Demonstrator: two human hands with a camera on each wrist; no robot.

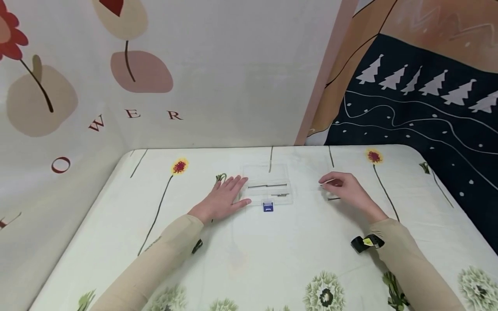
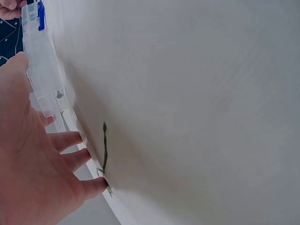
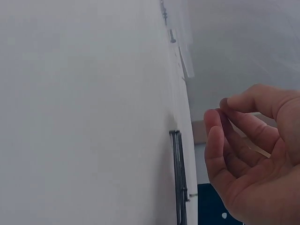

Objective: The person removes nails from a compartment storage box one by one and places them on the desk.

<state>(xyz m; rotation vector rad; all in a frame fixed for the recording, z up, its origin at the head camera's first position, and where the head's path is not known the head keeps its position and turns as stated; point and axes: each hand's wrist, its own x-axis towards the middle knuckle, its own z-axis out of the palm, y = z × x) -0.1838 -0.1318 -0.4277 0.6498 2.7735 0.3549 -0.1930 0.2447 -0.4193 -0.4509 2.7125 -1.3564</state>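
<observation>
My left hand [image 1: 221, 201] lies spread at the left side of a clear plastic compartment box [image 1: 268, 173], fingers mostly straight, thumb by the box's near corner. In the left wrist view, the thumb tip is close to the clear box wall [image 2: 42, 61]. Long nails [image 1: 267, 185] lie in the box, with shorter metal pieces [image 1: 281, 195] in a nearer compartment. Right of the box, my right hand [image 1: 346, 186] hovers with loosely curved fingers, thumb near the index fingertip. I see nothing held between them. Nails [image 3: 178, 173] lie on the table below this hand.
A blue latch [image 1: 268, 207] sits at the box's near side. The white tablecloth [image 1: 249, 259] bears printed flowers and stems. Behind the table hangs a printed curtain [image 1: 233, 86], with a dark tree-patterned cloth [image 1: 420, 112] at the right.
</observation>
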